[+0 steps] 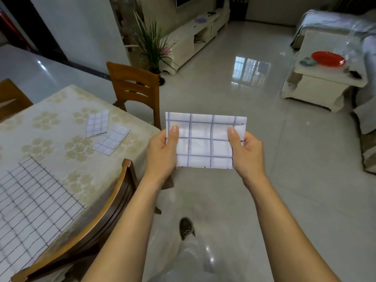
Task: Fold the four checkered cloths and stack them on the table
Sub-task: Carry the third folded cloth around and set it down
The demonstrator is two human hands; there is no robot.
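Fingers [174, 131] pinch a folded, blue-checked white cloth [203, 143].

A glossy pale tiled floor [223, 110] mirrors window light at centre frame. A wooden chair [136, 86] stands centre left, a potted plant [152, 43] and white TV cabinet [199, 31] at upper centre, and a white coffee table [317, 84] bearing a red plate [328, 58] at right.

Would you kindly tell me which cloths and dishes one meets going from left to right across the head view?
The unfolded checkered cloth → farther folded cloth → nearer folded cloth → held folded cloth → red plate.
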